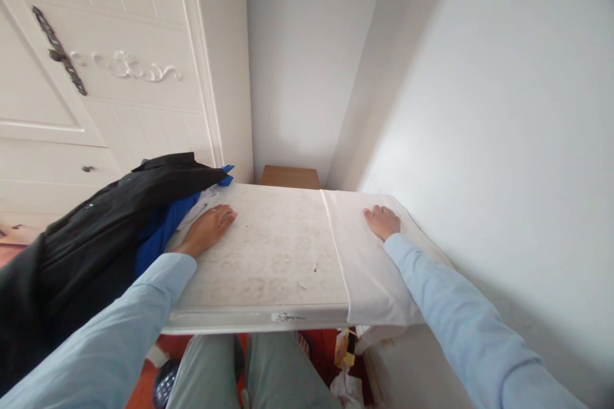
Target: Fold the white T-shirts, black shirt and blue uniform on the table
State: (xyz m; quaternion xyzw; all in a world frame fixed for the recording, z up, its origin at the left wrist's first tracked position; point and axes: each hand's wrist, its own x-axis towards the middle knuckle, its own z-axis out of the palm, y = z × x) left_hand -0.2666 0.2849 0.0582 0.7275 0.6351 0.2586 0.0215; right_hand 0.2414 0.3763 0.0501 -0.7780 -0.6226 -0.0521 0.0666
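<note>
My left hand [207, 230] rests on the left part of a worn white tabletop [283, 249], beside a heap of dark clothing. Its fingers point away from me, slightly bent, and nothing shows in them. On the right, my right hand [382, 222] lies with its fingers spread on a white cloth [369, 268]. That cloth covers the right end of the table and hangs over the front edge. A black garment [110, 217] is piled at the left, with a blue cloth [160, 236] under it.
A white wardrobe [220, 32] with carved trim stands at the left. Pale walls [480, 108] meet behind and to the right. Beyond the table is a brown wooden box-like piece [290, 176]. Below lie a dark shiny ball-like object [165, 385] and crumpled wrappers [346, 386].
</note>
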